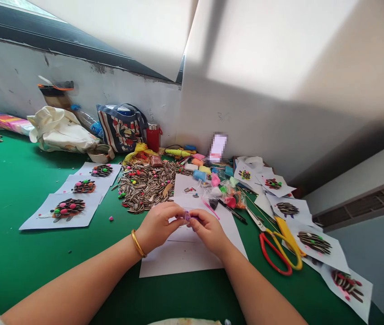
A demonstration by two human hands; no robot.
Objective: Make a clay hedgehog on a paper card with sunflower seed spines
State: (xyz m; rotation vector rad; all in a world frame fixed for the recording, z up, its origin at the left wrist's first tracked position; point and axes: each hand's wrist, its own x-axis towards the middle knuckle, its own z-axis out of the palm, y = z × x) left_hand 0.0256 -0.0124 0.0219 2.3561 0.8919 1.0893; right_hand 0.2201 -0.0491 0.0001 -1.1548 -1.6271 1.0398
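Note:
My left hand [160, 225], with a gold bangle at the wrist, and my right hand [210, 230] meet over white paper [185, 262]. Fingertips of both pinch a small purple piece [187, 216], which looks like soft modelling clay; its full shape is partly hidden by the fingers. Just beyond my hands lies a big heap of striped sunflower seeds [147, 183] dotted with small coloured balls. To the right of the paper are a black pen [234, 212] and scissors [278, 246] with one red and one yellow handle.
Sheets with seed-covered hedgehog-like figures [68, 208] lie at left, more seed pictures [314, 243] along the right edge. Coloured clay packets [200, 175] cluster behind the paper. Against the wall stand a striped bag [122, 128], a white cloth bag [65, 131] and a red bottle [153, 137].

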